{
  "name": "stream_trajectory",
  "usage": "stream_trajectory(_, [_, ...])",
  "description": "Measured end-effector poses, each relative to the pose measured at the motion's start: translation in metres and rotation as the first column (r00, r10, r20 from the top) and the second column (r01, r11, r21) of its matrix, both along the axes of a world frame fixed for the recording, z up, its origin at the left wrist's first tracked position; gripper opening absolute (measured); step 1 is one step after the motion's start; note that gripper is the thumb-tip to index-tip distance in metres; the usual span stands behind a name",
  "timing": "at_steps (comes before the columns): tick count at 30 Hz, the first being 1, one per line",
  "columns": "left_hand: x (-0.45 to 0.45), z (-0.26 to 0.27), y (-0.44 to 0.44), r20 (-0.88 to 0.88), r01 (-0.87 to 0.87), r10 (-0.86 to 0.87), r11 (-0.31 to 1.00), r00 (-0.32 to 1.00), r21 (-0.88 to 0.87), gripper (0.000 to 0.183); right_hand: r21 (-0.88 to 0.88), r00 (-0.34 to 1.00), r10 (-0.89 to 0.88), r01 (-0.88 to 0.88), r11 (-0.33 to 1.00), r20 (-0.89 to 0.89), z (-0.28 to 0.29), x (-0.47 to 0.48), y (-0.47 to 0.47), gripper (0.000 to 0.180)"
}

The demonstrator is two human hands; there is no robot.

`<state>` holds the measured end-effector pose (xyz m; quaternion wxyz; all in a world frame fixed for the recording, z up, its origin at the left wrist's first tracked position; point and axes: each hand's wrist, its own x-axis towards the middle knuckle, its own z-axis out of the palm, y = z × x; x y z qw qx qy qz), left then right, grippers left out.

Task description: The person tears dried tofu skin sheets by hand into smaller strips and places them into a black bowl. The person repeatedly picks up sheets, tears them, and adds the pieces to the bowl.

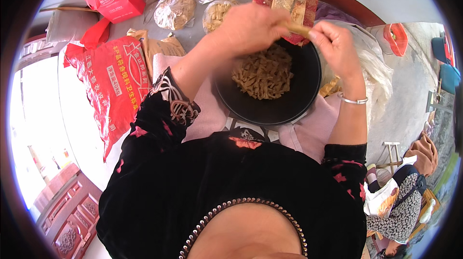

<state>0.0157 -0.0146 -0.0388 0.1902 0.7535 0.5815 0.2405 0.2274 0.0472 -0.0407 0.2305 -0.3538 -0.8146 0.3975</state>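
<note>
Above a black basin (304, 92), my two hands are at the ends of a short yellow-brown strip (297, 28). My right hand (334, 44), with a silver bangle on its wrist, pinches the strip's right end between thumb and fingers. At the other end is my left hand (249, 27), curled round the strip and blurred. Many short brown pieces (264, 74) lie heaped inside the basin, which rests on my lap over pink cloth (202, 111). My left forearm covers part of the basin's left rim.
A wooden board with a block (289, 2) lies on red patterned cloth beyond the basin. Plastic bags of pieces (175, 10) stand at far left, near a full red sack (112, 85). White plastic sheeting (374, 71) lies right. Another person (398, 201) sits at lower right.
</note>
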Motion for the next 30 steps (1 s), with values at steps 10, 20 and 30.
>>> stream_trajectory(10, [-0.006,-0.023,0.055,0.069,-0.330,0.322,0.927,0.944,0.177,0.026,0.259,0.898,-0.376,0.428,0.866,-0.227,-0.019,-0.041,0.030,0.012])
stream_trajectory(20, [-0.009,-0.029,0.056,0.058,-0.300,0.294,0.932,0.954,0.202,0.024,0.324,0.889,-0.451,0.451,0.832,-0.080,-0.027,-0.045,0.034,0.015])
stream_trajectory(30, [-0.008,0.012,0.023,-0.244,-0.223,0.178,0.960,0.953,-0.170,0.033,0.060,0.920,-0.360,0.372,0.926,-0.151,-0.023,-0.029,0.034,0.016])
